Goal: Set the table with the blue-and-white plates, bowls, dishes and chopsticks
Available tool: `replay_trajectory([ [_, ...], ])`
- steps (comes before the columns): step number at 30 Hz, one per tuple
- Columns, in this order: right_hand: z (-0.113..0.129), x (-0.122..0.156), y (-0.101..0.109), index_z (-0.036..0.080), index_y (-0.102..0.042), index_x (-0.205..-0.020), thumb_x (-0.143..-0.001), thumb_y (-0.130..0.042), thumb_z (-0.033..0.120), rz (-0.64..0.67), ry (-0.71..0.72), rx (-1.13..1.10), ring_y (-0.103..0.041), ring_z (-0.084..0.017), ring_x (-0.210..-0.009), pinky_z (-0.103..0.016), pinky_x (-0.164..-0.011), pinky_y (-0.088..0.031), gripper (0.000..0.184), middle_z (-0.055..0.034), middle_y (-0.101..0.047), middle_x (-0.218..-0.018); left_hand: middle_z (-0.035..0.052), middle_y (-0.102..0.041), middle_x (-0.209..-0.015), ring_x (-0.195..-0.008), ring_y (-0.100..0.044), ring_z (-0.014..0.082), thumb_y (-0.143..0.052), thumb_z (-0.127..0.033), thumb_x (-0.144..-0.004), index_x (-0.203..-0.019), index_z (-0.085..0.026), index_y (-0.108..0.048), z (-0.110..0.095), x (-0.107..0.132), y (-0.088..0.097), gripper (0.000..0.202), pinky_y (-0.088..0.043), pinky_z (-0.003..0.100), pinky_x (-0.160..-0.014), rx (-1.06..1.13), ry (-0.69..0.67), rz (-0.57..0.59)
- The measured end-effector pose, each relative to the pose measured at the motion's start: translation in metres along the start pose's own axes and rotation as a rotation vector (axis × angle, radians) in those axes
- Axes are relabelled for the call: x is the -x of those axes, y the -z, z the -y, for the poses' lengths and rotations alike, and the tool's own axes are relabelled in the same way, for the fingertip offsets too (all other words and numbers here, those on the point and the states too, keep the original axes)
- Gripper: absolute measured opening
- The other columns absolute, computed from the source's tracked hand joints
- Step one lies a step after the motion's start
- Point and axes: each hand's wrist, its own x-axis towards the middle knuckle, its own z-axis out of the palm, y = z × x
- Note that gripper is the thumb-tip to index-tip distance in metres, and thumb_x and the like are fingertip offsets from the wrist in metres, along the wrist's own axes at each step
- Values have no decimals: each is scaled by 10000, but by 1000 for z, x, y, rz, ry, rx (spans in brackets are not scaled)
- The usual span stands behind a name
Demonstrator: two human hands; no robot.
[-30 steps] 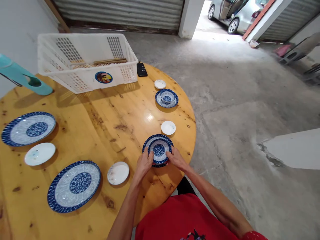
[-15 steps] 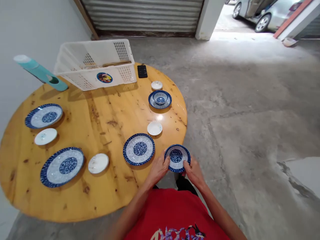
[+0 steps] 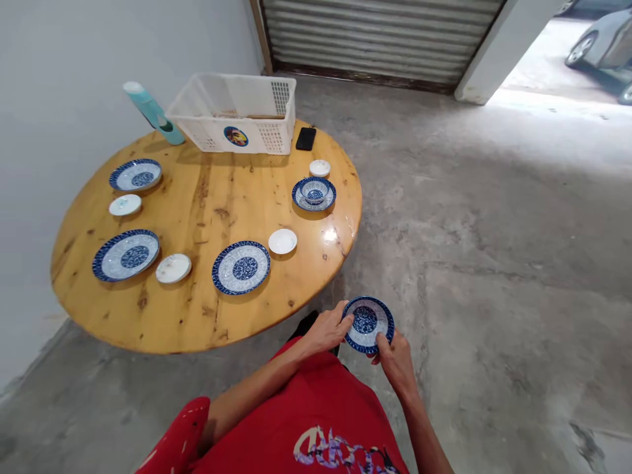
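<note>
A blue-and-white bowl (image 3: 365, 320) is held out past the table's edge, over the concrete floor. My left hand (image 3: 330, 327) grips its left rim, thumb on top. On the lower right rim, my right hand (image 3: 394, 361) is closed with its thumb over the edge. Whether more bowls sit stacked beneath is hidden. Closest on the table is a blue-rimmed plate (image 3: 241, 267), with a small white dish (image 3: 283, 241) at its upper right. Farther back, a matching bowl (image 3: 315, 190) stands on a blue-rimmed plate (image 3: 301, 203), beside another white dish (image 3: 320, 168).
On the left of the wooden table (image 3: 197, 322) lie two more blue-rimmed plates (image 3: 126, 255) and white dishes (image 3: 174, 268). A white plastic basket (image 3: 237, 135), a turquoise bottle (image 3: 154, 113) and a black phone-like object (image 3: 306, 139) stand at the back.
My view has swung to the right and my body has moved away from the table. Both hands carried the bowl along, off the table's edge; the tableware on the table stayed put.
</note>
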Motion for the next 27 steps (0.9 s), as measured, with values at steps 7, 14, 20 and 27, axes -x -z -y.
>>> replay_trajectory([
  [7,26,-70,11,174,-577,-910,-809,-461,365,96,96,27,-596,-168,-418,-252,-380,-490,245,-12,-650,-611,39,-713,-849,-790,-697,220,-309,-423,-983,-1267,-204,-526,-16,-44,19,420,-488,310,-773,-56,45,-179],
  [14,82,-164,18,185,-563,-864,-807,-460,356,164,163,140,-595,-166,-446,-254,-394,-505,208,-4,-610,-615,108,-730,-1024,-941,-692,248,-293,-385,-990,-1359,-154,-496,-35,-115,60,481,-489,345,-856,-23,109,-260],
  [20,149,-248,7,188,-572,-898,-826,-451,360,250,254,274,-591,-160,-455,-252,-421,-511,222,-5,-621,-648,109,-729,-1050,-920,-697,249,-302,-386,-995,-1387,-155,-467,-44,-174,114,483,-497,354,-850,71,149,-409],
  [27,215,-334,-38,193,-556,-840,-813,-434,322,320,419,367,-609,-164,-544,-231,-480,-496,180,-22,-642,-685,89,-730,-968,-892,-706,254,-314,-351,-1009,-1356,-160,-485,-43,-216,189,431,-499,340,-818,23,206,-602],
])
